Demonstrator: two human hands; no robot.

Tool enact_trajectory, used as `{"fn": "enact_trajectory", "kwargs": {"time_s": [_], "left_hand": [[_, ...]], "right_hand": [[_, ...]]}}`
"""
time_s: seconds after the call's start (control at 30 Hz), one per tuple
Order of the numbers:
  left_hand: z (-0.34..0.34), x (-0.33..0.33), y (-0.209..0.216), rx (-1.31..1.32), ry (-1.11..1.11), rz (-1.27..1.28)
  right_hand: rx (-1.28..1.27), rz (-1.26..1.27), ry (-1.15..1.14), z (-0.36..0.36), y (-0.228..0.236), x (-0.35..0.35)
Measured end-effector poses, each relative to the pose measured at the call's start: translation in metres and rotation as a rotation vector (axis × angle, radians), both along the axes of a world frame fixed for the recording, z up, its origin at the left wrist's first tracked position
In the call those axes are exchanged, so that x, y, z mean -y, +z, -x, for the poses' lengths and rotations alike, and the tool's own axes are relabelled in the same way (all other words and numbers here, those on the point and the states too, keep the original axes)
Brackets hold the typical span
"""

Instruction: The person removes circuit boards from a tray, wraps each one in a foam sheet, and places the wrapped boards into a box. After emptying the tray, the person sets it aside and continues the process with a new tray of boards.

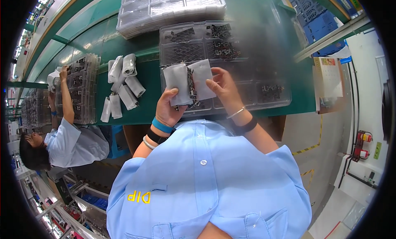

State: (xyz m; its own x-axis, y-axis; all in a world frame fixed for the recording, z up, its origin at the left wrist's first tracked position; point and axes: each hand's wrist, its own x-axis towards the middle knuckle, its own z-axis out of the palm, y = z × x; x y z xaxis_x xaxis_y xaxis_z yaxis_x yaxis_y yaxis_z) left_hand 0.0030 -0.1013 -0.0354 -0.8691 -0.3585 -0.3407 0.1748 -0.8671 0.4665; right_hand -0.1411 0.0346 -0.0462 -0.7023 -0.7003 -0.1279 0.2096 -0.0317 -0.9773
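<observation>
My left hand [167, 109] is closed on the left side of a white foam sheet [176, 80], thumb on top. Across the sheet's middle lies an upright row of small dark circuit boards [192, 87], partly between its two sides. My right hand [226, 90] pinches the right flap of the same sheet between thumb and fingers. All this is held above the near edge of a clear plastic compartment tray [284, 103]. More circuit boards [220, 31] lie in some of its compartments. To the left, several white wrapped bundles [128, 98] lie on the green table [144, 74].
A stack of clear trays [173, 10] stands at the back. At the far left, a co-worker [78, 144] reaches over other stacked trays [93, 82] filled with boards. Blue crates [321, 28] sit on a rack at the upper right, above a hanging calendar [330, 78].
</observation>
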Motion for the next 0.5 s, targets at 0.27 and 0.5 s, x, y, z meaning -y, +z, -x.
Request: {"fn": "enact_trajectory", "kwargs": {"time_s": [0.27, 0.5], "left_hand": [[0.016, -0.003, -0.007, -0.120, -0.016, 0.037], [0.023, 0.002, -0.030, -0.145, -0.107, -0.045]], "right_hand": [[0.104, 0.012, 0.097, 0.007, 0.020, 0.002], [0.037, -0.019, 0.010, 0.008, 0.041, 0.008]]}}
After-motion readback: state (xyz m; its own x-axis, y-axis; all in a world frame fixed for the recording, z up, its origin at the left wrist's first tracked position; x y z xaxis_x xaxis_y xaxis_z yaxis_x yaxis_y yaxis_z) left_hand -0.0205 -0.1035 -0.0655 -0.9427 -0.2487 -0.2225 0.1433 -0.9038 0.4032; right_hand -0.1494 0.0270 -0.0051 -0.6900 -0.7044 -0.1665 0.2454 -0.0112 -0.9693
